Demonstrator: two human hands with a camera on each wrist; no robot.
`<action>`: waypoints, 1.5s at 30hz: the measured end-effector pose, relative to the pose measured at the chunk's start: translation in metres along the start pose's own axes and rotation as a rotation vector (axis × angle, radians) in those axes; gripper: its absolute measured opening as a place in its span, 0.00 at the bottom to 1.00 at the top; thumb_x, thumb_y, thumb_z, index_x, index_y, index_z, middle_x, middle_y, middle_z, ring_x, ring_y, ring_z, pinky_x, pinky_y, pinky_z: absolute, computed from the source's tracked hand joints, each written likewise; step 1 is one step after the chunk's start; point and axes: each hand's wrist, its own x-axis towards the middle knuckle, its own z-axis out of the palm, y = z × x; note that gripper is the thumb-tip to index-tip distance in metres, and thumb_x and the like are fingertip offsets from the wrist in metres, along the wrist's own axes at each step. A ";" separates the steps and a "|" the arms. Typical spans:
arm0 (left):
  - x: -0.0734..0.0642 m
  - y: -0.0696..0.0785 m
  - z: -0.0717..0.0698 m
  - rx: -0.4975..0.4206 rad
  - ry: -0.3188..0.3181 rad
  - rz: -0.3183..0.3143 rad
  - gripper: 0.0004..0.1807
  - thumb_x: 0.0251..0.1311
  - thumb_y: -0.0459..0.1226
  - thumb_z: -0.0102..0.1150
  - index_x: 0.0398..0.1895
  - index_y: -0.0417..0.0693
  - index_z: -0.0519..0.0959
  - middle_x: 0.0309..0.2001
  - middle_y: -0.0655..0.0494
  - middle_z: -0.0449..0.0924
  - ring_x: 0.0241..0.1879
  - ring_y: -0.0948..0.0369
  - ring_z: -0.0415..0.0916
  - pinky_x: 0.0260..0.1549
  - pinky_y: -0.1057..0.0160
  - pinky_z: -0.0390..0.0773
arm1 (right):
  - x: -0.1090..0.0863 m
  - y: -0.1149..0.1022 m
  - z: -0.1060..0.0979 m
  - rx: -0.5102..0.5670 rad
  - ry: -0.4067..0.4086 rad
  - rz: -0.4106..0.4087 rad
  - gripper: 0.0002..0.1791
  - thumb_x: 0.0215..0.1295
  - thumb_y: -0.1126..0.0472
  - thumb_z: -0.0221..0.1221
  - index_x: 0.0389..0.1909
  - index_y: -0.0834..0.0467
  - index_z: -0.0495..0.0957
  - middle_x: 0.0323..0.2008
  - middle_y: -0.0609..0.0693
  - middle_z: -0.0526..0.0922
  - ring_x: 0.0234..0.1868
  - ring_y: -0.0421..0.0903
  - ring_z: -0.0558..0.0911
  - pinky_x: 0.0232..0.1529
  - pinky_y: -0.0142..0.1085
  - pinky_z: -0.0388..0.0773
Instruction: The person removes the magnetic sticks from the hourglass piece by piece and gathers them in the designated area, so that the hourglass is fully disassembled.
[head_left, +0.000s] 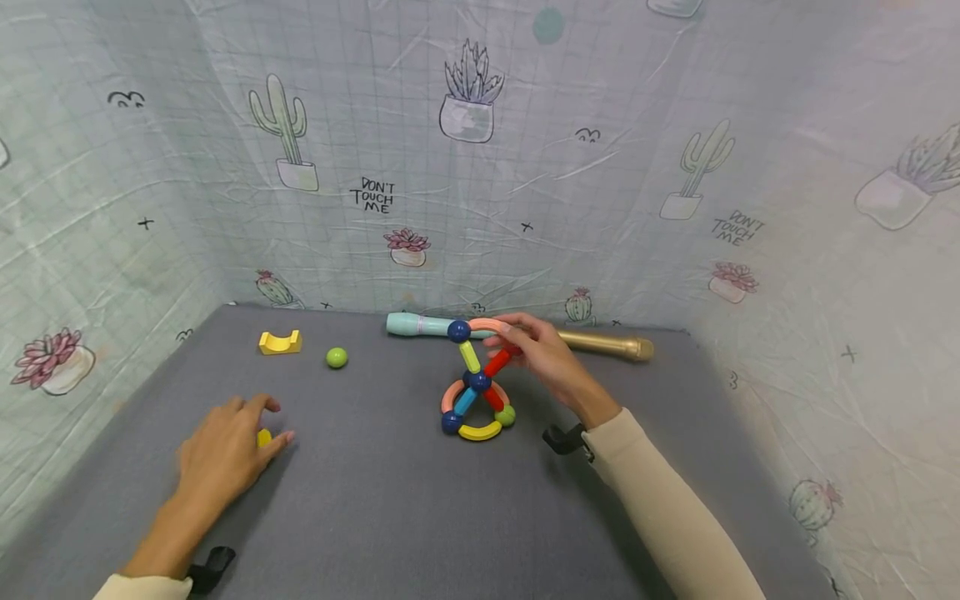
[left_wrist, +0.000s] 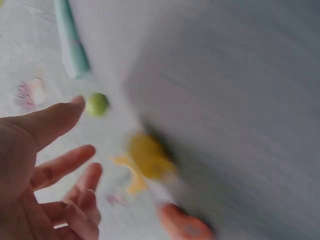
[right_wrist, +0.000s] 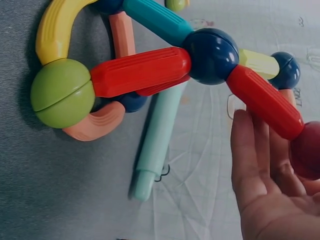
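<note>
"Where is the ball-and-stick figure (head_left: pixel 477 382)?"

"On the gray table (head_left: pixel 360 517), midway between its left and right edges and closer to the back edge than the front. Its lower ring has a yellow arc and seems to rest on the cloth; above, 2 sticks fork upward from a navy ball."

"Is the right hand (head_left: pixel 551 358) on it?"

"Yes, grasping it high up, by the red ball (right_wrist: pixel 306 150) on the end of a red stick; the fingers curl behind that ball."

"And the left hand (head_left: pixel 221 446)?"

"Released: fingers loosely spread, gripping nothing. It hovers toward the table's left edge, over a yellow piece (head_left: pixel 263 438) that it mostly hides. Whether they touch, I can't tell; the left wrist view is blurred there."

"What lies beyond it?"

"A yellow cradle-shaped block (head_left: pixel 281 345) near the back left corner, and 1 loose green ball (head_left: pixel 337 357) to its right, well apart from the figure."

"Anything along the back edge?"

"2 rods lying down: a mint rod (head_left: pixel 423 325) behind the figure's top, and a gold rod (head_left: pixel 603 342) reaching toward the back right corner. Past that edge hangs a pale cloth (head_left: pixel 322 225) printed with potted cacti."
</note>
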 end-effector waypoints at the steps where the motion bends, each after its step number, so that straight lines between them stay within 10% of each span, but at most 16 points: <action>1: 0.003 0.009 -0.002 -0.016 0.022 0.019 0.25 0.58 0.48 0.79 0.53 0.45 0.83 0.37 0.45 0.81 0.34 0.49 0.78 0.23 0.50 0.73 | 0.001 -0.001 0.001 -0.016 0.010 -0.002 0.18 0.83 0.47 0.55 0.65 0.49 0.79 0.56 0.57 0.89 0.61 0.60 0.85 0.63 0.49 0.82; 7: 0.026 0.076 -0.003 -0.127 0.125 0.173 0.21 0.61 0.47 0.77 0.54 0.52 0.84 0.39 0.52 0.83 0.38 0.53 0.78 0.28 0.56 0.75 | 0.006 -0.011 0.010 -0.132 0.069 0.022 0.17 0.78 0.48 0.62 0.63 0.46 0.82 0.50 0.55 0.89 0.52 0.52 0.89 0.63 0.49 0.82; 17: 0.087 0.161 0.023 -0.434 0.063 0.310 0.32 0.72 0.43 0.68 0.76 0.52 0.70 0.59 0.47 0.81 0.52 0.49 0.80 0.51 0.46 0.81 | 0.017 -0.017 0.028 -0.327 0.118 -0.049 0.16 0.76 0.52 0.65 0.60 0.50 0.83 0.47 0.54 0.87 0.40 0.50 0.83 0.40 0.41 0.78; 35: 0.111 0.178 0.035 -0.608 0.029 0.373 0.21 0.70 0.37 0.69 0.62 0.47 0.76 0.46 0.49 0.84 0.42 0.46 0.81 0.43 0.56 0.79 | 0.023 -0.017 0.047 -0.681 0.277 -0.348 0.12 0.73 0.54 0.68 0.51 0.53 0.87 0.38 0.50 0.89 0.24 0.45 0.76 0.27 0.36 0.69; 45: 0.106 0.185 0.040 -0.566 0.188 0.333 0.24 0.64 0.40 0.75 0.58 0.46 0.74 0.42 0.50 0.84 0.37 0.52 0.80 0.36 0.57 0.78 | 0.023 -0.016 0.047 -0.670 0.306 -0.334 0.12 0.73 0.53 0.68 0.51 0.53 0.86 0.42 0.52 0.91 0.25 0.46 0.77 0.28 0.36 0.70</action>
